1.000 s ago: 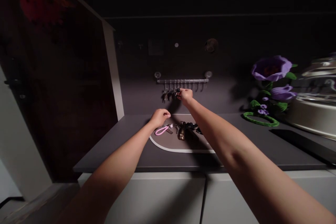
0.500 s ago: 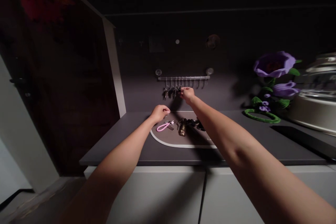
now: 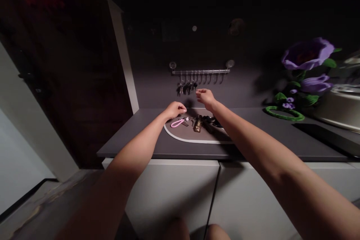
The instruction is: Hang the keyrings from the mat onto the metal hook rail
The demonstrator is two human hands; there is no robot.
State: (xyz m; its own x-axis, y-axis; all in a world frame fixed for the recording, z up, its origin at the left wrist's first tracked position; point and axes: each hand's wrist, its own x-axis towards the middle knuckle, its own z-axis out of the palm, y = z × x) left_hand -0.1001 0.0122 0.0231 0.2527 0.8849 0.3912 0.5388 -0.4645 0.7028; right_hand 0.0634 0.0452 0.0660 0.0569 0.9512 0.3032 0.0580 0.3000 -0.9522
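No text or sign can be read.

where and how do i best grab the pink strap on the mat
Probably pinch the pink strap at its rounded loop end, coming from the front left: the loop points that way, lying on the mat, while its other end meets small shiny pieces.

Stretches as a dark grey bench (image 3: 129, 131); carries a rounded, white-edged brown mat (image 3: 188, 133) and, farther right, a purple flower ornament (image 3: 315, 83) on a green ring (image 3: 291, 119), a flat black slab (image 3: 323, 138) and a cream round-sided vessel (image 3: 340, 107).
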